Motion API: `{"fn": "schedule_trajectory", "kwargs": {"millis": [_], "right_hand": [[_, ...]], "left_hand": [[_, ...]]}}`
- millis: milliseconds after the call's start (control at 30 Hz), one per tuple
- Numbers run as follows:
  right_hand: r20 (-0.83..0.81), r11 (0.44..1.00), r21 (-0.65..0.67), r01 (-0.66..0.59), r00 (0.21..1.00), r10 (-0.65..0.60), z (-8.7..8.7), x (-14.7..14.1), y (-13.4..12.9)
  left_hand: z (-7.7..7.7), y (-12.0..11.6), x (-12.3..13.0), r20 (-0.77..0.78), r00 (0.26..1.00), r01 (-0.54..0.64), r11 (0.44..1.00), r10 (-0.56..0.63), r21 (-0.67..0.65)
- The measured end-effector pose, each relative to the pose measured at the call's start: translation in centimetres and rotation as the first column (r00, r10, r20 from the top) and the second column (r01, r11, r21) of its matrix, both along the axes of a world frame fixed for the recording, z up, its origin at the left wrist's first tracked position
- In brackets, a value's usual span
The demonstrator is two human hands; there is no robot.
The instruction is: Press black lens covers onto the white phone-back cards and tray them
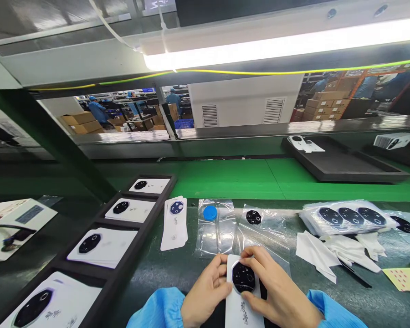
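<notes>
A white card (234, 314) with black script stands tilted at the lower middle of the view. My left hand (205, 291) is closed on its left edge, the thumb lying on the front face. At the card's upper part sits a round black lens cover (243, 277) with small dots and circles. My right hand (276, 294) grips this cover between the fingers at its top and the thumb at its lower edge. Beyond my hands lie a clear plastic bag (225, 237) with a blue disc (210, 212) and another black lens cover (253, 217) on clear film.
On the left, a black divided tray (146, 223) holds stacks of white cards. A small card stack (174, 228) lies beside it. Rightward are bagged lens covers (348, 216), white cloths (316, 255), black tweezers (355, 274) and a yellow note (405, 278). Another black tray (355, 171) stands behind.
</notes>
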State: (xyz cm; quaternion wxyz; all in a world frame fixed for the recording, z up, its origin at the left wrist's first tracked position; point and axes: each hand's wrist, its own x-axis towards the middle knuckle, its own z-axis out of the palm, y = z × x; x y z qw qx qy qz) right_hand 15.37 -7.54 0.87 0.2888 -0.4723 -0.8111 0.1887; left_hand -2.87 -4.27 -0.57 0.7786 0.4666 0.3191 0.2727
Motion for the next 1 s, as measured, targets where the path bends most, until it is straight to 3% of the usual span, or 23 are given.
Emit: {"fn": "schedule_trajectory", "kwargs": {"millis": [400, 800, 867, 1000], "right_hand": [[-0.003, 1.000, 0.003, 0.011, 1.000, -0.011, 0.0, 0.0, 0.0], [0.080, 0.988, 0.149, 0.039, 0.995, -0.052, 0.0, 0.0, 0.0], [0.098, 0.984, 0.174, 0.048, 0.993, -0.066, -0.1, -0.2, 0.0], [0.129, 0.968, 0.242, 0.064, 0.987, -0.098, -0.2, -0.9, -0.2]], "left_hand": [[0.0, 0.1, 0.0, 0.014, 1.000, -0.009, 1.000, 0.009, -0.007], [0.0, -0.1, 0.1, 0.005, 0.999, 0.049, 0.999, -0.049, 0.025], [0.0, -0.4, 0.0, -0.048, 0.998, 0.040, 0.998, -0.038, 0.049], [-0.8, -1.0, -0.3, -0.254, 0.963, -0.028, 0.975, 0.086, 0.221]]}}
